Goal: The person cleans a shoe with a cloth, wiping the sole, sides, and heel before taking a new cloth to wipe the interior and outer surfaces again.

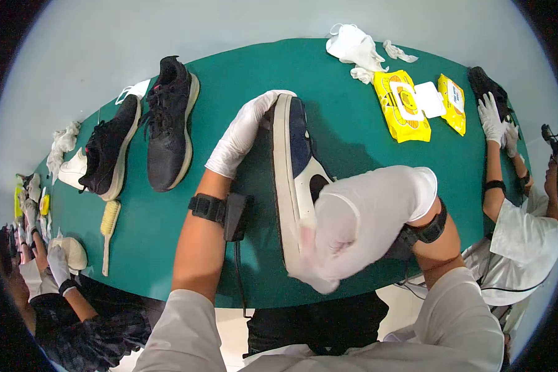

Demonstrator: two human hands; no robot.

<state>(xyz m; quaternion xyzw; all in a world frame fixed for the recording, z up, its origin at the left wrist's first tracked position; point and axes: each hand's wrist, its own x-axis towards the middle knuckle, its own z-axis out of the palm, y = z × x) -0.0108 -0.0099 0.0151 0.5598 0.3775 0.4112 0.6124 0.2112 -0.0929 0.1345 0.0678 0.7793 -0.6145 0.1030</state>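
Note:
A white and navy sneaker is on its side over the green table, its pale sole edge facing left. My left hand, in a white glove, is closed round one end of the shoe at the top. Nearer to me, my right hand, also gloved, is against the other end of the shoe. Its fingers are blurred and covered by white material, so I cannot make out their shape or whether a cloth is in them.
Two black sneakers and a brush lie at the left. Yellow wipe packs and crumpled white cloths are at the back right. Co-workers' gloved hands work at both sides of the green table.

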